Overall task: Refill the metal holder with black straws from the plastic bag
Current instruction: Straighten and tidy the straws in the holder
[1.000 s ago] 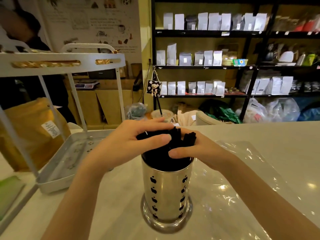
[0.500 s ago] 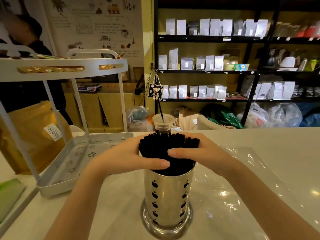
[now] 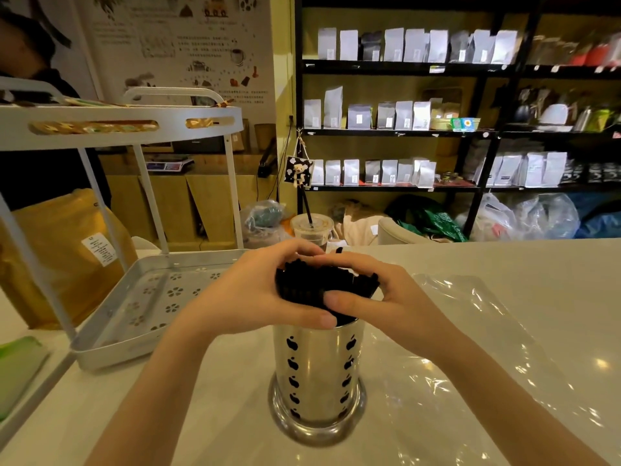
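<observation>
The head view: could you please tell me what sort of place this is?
Probably a coffee or tea shop: shelves of sealed bags, an iced drink cup on the counter, a metal holder of black straws.

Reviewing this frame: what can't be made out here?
Head view only:
- Lower part of the black straws: hidden inside the metal holder and behind left hand and right hand.
- Plastic bag: extent unclear, transparent with glare.
- Poster text: too small.

dim warm light | glare on plastic bag [image 3: 487,358] | edges bowed
</observation>
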A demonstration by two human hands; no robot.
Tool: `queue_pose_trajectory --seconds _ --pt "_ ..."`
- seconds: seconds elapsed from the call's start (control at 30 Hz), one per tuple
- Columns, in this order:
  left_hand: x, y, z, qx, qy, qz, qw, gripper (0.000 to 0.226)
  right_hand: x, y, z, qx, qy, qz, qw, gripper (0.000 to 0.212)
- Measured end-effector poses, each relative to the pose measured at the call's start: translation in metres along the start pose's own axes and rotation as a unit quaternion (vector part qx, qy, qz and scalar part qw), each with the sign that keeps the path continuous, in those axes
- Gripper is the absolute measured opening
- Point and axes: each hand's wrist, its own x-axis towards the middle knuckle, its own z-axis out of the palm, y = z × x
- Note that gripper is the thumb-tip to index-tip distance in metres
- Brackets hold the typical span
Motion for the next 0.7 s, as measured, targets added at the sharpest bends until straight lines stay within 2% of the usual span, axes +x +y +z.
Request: queue_pose_trajectory --seconds 0.2,0.37,0.53,0.7 --pt "-0.004 -0.001 -0.004 -0.043 -0.04 0.004 0.998 0.087 -0.009 -0.001 -0.006 0.013 0.002 -0.015 1.0 0.034" --pt "-0.006 0.002 -0.003 -0.007 -0.068 0.006 0.998 0.082 -0.018 -0.003 -0.004 -0.019 -0.011 -0.019 1.0 0.041" --pt "-0.008 0.004 -0.005 -0.027 -0.09 0.003 0.996 0.078 -0.022 -0.005 -0.004 -0.029 0.005 -0.038 0.999 0.039" --pt "-0.008 0.004 -0.005 -0.039 -0.095 -0.004 0.995 0.084 -0.016 -0.015 -0.005 -0.032 0.04 -0.095 0.994 0.041"
